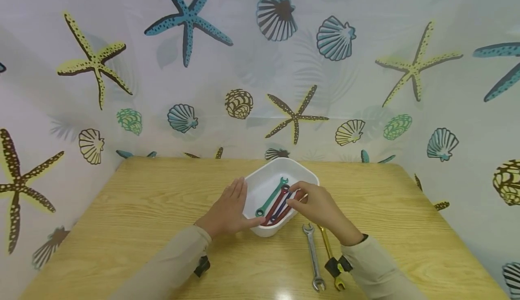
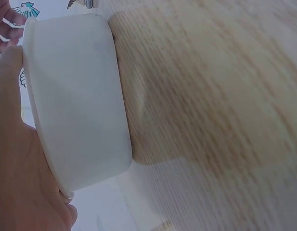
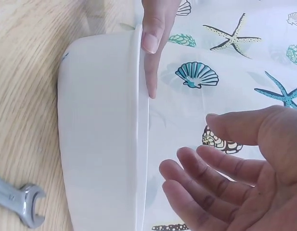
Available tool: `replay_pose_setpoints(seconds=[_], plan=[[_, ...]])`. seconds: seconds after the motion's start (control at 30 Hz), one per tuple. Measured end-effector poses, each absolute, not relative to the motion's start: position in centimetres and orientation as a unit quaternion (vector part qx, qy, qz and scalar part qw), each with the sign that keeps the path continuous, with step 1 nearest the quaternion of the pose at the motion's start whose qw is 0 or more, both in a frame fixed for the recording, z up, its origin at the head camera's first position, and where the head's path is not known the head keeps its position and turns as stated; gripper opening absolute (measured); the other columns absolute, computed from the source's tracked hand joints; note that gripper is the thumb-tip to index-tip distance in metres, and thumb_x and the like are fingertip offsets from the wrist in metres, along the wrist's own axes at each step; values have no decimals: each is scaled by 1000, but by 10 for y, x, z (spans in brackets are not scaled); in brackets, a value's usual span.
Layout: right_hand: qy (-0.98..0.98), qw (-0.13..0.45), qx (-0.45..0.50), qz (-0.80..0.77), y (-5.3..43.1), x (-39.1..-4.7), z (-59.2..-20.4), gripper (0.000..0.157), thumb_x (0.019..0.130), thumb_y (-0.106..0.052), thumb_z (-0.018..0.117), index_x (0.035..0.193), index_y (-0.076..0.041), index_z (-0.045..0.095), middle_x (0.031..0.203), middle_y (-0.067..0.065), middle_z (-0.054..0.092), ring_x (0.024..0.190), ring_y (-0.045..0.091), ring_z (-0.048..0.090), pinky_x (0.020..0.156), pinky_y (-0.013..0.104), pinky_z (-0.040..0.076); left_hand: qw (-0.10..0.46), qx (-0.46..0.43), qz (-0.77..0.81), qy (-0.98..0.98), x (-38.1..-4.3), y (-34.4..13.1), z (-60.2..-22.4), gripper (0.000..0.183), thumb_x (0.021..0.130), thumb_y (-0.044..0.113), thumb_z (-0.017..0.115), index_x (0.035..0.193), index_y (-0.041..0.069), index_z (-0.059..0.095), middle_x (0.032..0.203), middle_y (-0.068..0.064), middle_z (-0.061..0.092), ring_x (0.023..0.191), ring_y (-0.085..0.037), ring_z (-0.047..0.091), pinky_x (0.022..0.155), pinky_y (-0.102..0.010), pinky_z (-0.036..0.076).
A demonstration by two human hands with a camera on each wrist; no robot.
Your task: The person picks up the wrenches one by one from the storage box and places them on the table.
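Note:
A white plastic tub (image 1: 266, 231) stands on the table with several combination wrenches lying in it. Among them are a green wrench (image 1: 271, 197), a red wrench (image 1: 276, 204) and a blue wrench (image 1: 280, 208), partly covering one another. My left hand (image 1: 227, 209) rests against the tub's left rim, fingers straight and thumb along the near edge. Over the tub's right side hovers my right hand (image 1: 318, 204), its fingers loosely bent. The right wrist view shows nothing between that thumb and fingers (image 3: 211, 192).
On the table (image 1: 154, 200), right of the tub, lie a silver open-end wrench (image 1: 312, 252) and a gold wrench (image 1: 326, 241), the latter partly under my right wrist. A curtain (image 1: 243, 65) printed with shells and starfish surrounds the back and sides.

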State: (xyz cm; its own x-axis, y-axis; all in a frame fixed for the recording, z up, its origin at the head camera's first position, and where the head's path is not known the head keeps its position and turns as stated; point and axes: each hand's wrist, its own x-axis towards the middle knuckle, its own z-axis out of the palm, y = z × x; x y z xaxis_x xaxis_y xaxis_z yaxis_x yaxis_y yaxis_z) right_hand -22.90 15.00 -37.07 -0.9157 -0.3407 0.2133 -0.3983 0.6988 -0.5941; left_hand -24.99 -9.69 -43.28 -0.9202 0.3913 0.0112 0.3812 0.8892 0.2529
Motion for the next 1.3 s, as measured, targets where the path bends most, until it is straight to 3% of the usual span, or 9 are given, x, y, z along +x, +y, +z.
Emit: replay_pose_setpoints(seconds=[0.47,0.7,0.87,1.3], plan=[[-923,68,229,301,116,-261,-385,20,84,-15,72,100,-4,67,76,0,67,68,11,59,62,27,49,15,217,118,969,-254,-100,-438,116,78,83,40,152,-2,12,160,-18,6,147,-33,6,117,-46,16],[-917,28,262,301,109,-279,-399,21,84,-11,70,104,-3,67,96,13,70,88,24,66,78,39,53,20,229,114,966,-252,-101,-434,115,80,81,40,151,-4,11,159,-20,4,147,-34,5,117,-47,15],[-909,-8,309,281,108,-292,-410,25,83,-3,70,108,-4,66,108,16,68,101,30,64,88,45,50,10,240,112,964,-252,-102,-433,113,82,78,42,150,-7,12,158,-23,6,146,-36,7,116,-47,16],[-925,-62,283,245,98,-309,-426,27,80,1,71,105,-9,68,106,11,68,104,27,62,93,43,47,16,234,110,966,-251,-101,-431,112,83,77,43,151,-6,11,159,-22,6,147,-35,5,117,-47,14]])
